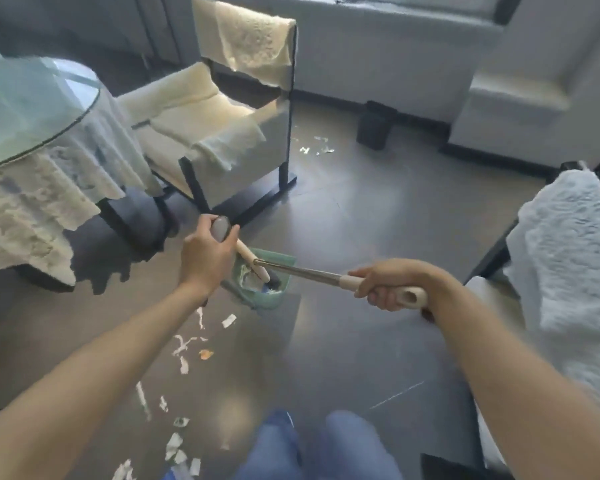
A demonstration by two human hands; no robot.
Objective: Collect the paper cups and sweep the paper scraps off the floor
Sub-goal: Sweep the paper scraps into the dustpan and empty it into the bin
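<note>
**Both hands on handles above the green dustpan**

The left hand is closed around the grey rounded top of a cream-coloured handle, which goes down into the green plastic dustpan on the dark grey tiled floor. The right hand grips the cream plastic end of a long broom handle with a shiny metal tube. This tube points left and far, toward the dustpan, and its dark lower end sits in the pan. Some pale scraps are visible inside the dustpan, but the picture is too blurred to tell more about them.

White torn paper scraps lie on the floor near the person, to the left of the blue trouser legs, in a loose line from the dustpan toward the near edge. A second small group of paper scraps lies far away, just right of the cream fleece-covered chair with black frame.

At the left stands a round glass worktop with a white lace cloth. A small black bin stands on the floor at the far side, beside a grey sofa. At the right is a chair with a pale grey fluffy cover.
</note>
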